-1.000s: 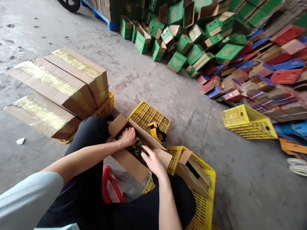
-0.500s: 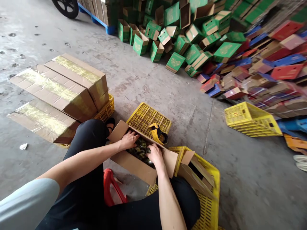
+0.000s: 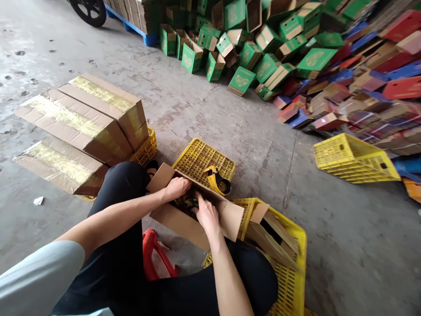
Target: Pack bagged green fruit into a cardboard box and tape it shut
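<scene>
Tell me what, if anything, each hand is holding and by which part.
That cannot be told: the left hand and right hand reach into the open carton, any grip hidden.

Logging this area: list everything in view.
Open carton: 1, brown, centre
Carton contents: uncountable, dark, inside
Gridded crate: 1, yellow, beyond carton
Tape dispenser: 1, yellow and black, on gridded crate
Taped cartons: 3, brown, left
Supporting crates: unclear, yellow, beneath
Large crate: 1, yellow, right foreground
Second carton: 1, brown, in large crate
Tipped crate: 1, yellow, right
Printed boxes: many, green, back
Mixed boxes: many, red and blue, back right
Edge items: unclear, blue and orange, right
Pallet: 1, blue, back left
Cardboard: stacked, brown, on pallet
Wheel: 1, black, beside pallet
Frame: 1, red, between legs
Scrap: 1, white, left
Left hand, right hand: 2, bare, in carton
Legs: 2, black, foreground
Shirt: 1, pale blue, left
</scene>
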A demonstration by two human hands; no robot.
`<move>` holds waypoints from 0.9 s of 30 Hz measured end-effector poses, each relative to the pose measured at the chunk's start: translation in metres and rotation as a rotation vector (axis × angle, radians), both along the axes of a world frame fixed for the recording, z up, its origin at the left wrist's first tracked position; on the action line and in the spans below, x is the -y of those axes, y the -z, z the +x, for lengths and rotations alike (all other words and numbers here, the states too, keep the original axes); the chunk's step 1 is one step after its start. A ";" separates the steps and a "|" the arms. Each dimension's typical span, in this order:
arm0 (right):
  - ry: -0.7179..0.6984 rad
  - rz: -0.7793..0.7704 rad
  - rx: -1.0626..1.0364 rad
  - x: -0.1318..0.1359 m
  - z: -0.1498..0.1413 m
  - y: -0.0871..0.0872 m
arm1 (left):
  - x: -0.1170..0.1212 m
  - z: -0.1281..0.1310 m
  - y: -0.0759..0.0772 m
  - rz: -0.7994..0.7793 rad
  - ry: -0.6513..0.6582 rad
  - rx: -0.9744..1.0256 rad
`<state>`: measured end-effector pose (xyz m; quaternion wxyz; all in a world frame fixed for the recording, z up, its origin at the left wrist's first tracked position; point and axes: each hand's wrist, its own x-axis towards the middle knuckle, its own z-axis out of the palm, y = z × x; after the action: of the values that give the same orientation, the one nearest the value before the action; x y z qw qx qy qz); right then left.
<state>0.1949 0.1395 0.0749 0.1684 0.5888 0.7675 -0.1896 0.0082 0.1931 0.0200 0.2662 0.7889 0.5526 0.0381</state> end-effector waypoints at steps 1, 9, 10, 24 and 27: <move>0.012 -0.077 0.006 0.000 -0.001 0.004 | -0.002 -0.001 -0.001 -0.001 -0.003 0.006; 0.144 -0.106 -0.230 -0.008 0.001 0.027 | 0.002 0.000 -0.016 -0.040 0.210 0.109; 0.153 -0.092 -0.238 -0.009 0.002 0.026 | 0.004 0.000 -0.017 -0.040 0.254 0.094; 0.424 -0.043 -0.612 -0.019 0.039 0.016 | 0.019 0.018 -0.001 0.053 0.215 -0.068; 0.492 -0.080 -0.760 -0.017 0.046 0.015 | 0.020 0.019 -0.002 0.030 0.183 -0.038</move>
<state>0.2412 0.1568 0.0601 -0.1529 0.6355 0.6040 -0.4561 0.0269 0.1733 0.0221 0.2460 0.8406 0.4825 0.0068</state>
